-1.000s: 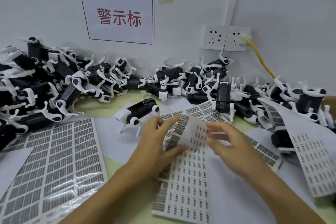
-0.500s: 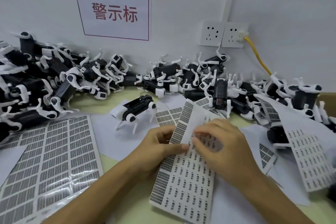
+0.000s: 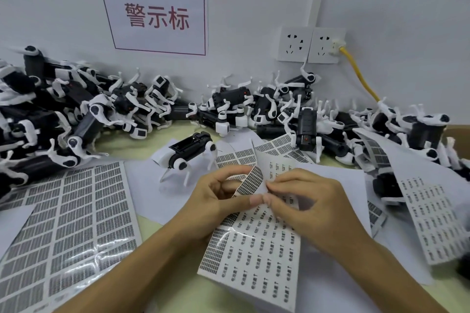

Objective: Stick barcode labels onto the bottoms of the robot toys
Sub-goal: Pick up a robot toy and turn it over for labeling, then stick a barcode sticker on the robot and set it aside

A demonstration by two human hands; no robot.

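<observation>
Counter [image 3: 162, 140] w/ toys unchanged. Both hands now pinching label sheet [image 3: 256, 256]: left hand [image 3: 218, 198], right hand [image 3: 305, 201], thumbs closer than 0.5 s ago.

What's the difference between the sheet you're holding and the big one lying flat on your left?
The held sheet is bent upward at its far end, pinched by the left hand and right hand; the left sheet lies flat and untouched. The held sheet carries small, widely spaced labels beside one strip of dense barcodes; the left sheet is packed with barcode blocks throughout. The left sheet looks larger and glossier. Both are white label sheets printed in black.
</observation>
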